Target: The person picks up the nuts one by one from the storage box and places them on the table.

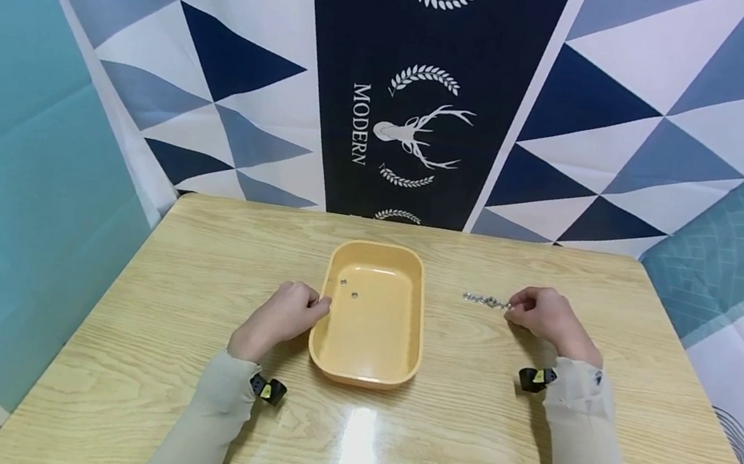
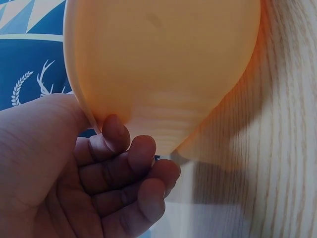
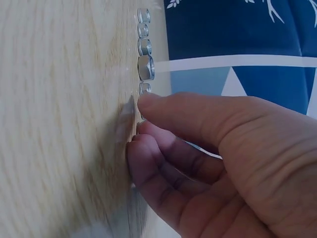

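Note:
A row of silver hex nuts of differing sizes lies on the table, right of a yellow plastic tray. At the row's right end my right hand has thumb and fingertips around a nut, down at the tabletop. The right wrist view shows the thumb beside the nearest visible nut, with a larger nut further along; the fingers mostly hide the end one. My left hand pinches the tray's left rim, fingers curled against its outer wall. Two small nuts lie inside the tray.
The wood-grain table reaches back to a patterned cloth backdrop. A teal panel stands along the left side. Small black wrist cameras sit at both sleeves.

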The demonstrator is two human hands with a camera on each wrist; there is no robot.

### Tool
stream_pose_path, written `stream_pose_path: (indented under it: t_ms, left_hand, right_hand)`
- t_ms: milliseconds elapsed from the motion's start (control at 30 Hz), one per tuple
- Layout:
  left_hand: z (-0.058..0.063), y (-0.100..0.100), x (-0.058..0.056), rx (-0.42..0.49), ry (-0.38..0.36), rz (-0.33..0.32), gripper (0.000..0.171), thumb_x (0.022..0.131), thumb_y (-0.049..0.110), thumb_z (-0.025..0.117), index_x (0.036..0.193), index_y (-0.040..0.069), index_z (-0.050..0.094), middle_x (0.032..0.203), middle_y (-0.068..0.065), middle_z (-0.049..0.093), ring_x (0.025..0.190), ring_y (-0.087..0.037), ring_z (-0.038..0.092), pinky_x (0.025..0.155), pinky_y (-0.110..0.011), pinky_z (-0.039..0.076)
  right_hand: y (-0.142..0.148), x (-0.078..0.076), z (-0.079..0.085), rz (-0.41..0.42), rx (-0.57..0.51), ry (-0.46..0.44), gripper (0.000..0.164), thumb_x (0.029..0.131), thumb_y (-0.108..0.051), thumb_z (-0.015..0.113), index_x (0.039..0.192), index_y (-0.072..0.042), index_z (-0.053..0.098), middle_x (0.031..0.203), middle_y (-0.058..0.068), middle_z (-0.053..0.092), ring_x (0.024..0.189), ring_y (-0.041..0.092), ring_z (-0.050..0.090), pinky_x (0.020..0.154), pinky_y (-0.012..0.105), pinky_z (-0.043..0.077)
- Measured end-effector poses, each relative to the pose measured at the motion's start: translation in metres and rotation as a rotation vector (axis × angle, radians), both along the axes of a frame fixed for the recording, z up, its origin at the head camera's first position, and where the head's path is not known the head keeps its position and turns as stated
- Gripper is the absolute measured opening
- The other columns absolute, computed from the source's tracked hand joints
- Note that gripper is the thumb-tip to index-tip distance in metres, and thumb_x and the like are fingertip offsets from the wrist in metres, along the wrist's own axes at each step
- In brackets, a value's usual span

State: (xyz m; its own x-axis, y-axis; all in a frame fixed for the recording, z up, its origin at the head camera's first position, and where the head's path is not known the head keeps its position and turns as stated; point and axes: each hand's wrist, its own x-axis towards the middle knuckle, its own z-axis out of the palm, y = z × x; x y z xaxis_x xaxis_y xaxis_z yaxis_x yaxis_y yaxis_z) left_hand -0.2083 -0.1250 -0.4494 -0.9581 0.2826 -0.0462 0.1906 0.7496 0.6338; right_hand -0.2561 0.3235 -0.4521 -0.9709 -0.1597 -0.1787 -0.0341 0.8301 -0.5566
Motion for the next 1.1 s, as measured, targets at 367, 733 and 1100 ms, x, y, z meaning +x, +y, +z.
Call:
stream_pose_path:
  t_ms: [367,733,1100]
  left_hand:
    - [-0.001,-0.002,-0.001,0.003,0.034,-0.022,0.052,0.104,0.028,0.054,0.054,0.017,0.041,0.050,0.008,0.034,0.045,-0.008,0.034,0.048,-0.022,0.028]
    - [-0.002,-0.001,-0.002,-0.009,0.035,-0.020,0.052,0.104,0.029,0.053,0.055,0.017,0.040,0.051,0.007,0.034,0.046,-0.008,0.034,0.049,-0.022,0.029]
    - [-0.003,-0.001,-0.001,-0.017,0.042,-0.015,0.051,0.104,0.030,0.052,0.056,0.017,0.040,0.051,0.007,0.034,0.045,-0.008,0.034,0.049,-0.022,0.029]
  right_hand:
    - [-0.004,0.011,0.013,0.009,-0.042,0.066,0.046,0.100,-0.032,0.066,0.130,0.003,0.062,0.110,0.018,0.068,0.101,0.031,0.066,0.084,0.043,0.055]
    - [-0.027,0.011,0.047,0.060,-0.053,0.155,0.064,0.098,-0.041,0.069,0.142,0.001,0.051,0.135,0.030,0.060,0.119,0.046,0.063,0.099,0.058,0.051]
    - [-0.057,0.003,0.066,0.133,-0.104,0.167,0.090,0.094,-0.044,0.073,0.158,-0.002,0.027,0.154,0.029,0.041,0.136,0.050,0.047,0.104,0.062,0.047]
